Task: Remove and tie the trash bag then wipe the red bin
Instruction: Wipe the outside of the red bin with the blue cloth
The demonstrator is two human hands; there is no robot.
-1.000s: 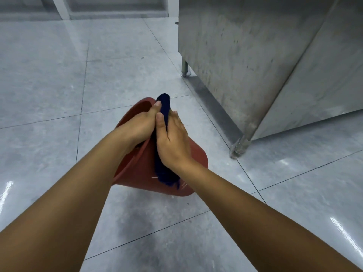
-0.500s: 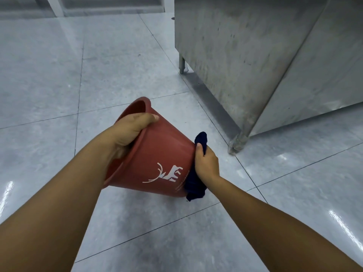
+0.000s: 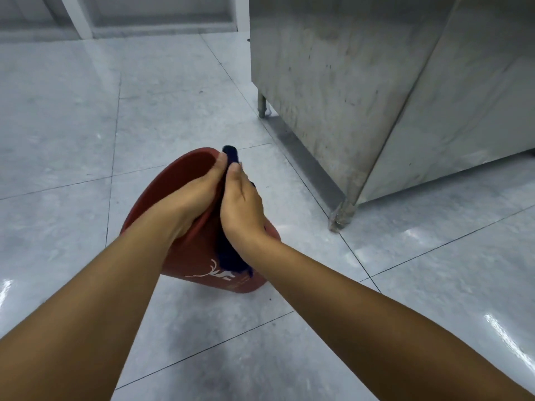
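Observation:
The red bin [image 3: 191, 256] is tilted with its mouth pointing away from me, held above the tiled floor; a white deer logo shows on its side. My left hand [image 3: 191, 195] grips the bin by its rim. My right hand [image 3: 241, 209] presses a dark blue cloth [image 3: 228, 256] flat against the bin's outer wall, close to the rim. One end of the cloth sticks out past my fingertips, the other hangs below my wrist. No trash bag is in view.
A stainless steel cabinet [image 3: 362, 82] on short legs stands to the right, its nearest foot [image 3: 340, 218] close to the bin. Glossy grey floor tiles [image 3: 72, 125] spread to the left and front.
My right hand slid the cloth from the bin's base up along its side to the rim, beside my left hand. The bin has tipped a little more upright.

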